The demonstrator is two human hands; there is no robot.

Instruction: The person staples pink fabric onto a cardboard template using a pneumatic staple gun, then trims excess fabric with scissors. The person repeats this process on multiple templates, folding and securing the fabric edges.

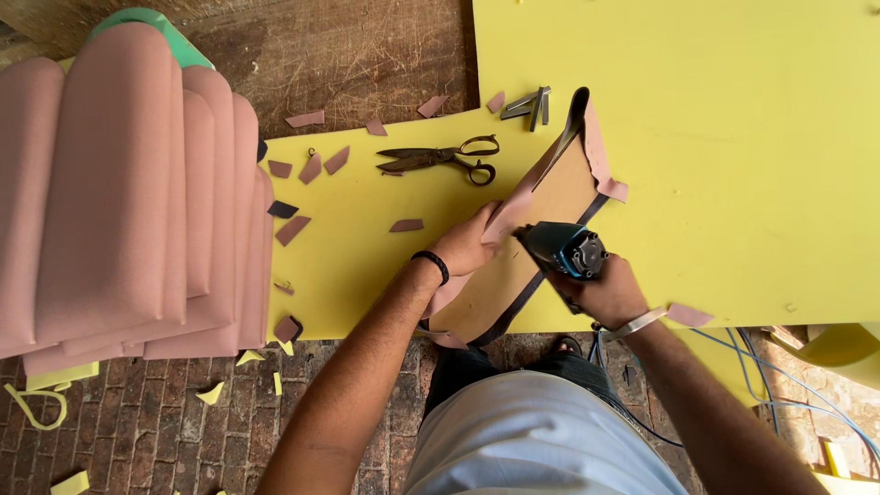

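Looking down from the head view, we see the left hand (469, 243) closed on the pink fabric edge (510, 209) of a flat wooden panel (550, 206), pinching the fabric against the panel's left side. The panel stands tilted on the yellow foam sheet (733, 137), its lower end reaching past the sheet's near edge toward the person's body. A dark strip runs along the panel's right edge.

The right hand (605, 291) is wrapped around a blue and black pneumatic stapler (564, 247), whose nose rests against the panel face just beside the left hand. A thin blue hose (779, 376) runs off to the right below this hand.

On the foam sheet beyond the panel lie dark scissors (440, 158) and a small cluster of staple strips (530, 104), well apart from both hands. Pink fabric scraps (293, 229) are scattered across the sheet. To the left stands a stack of pink upholstered cushions (128, 192). The floor is brick (137, 431).
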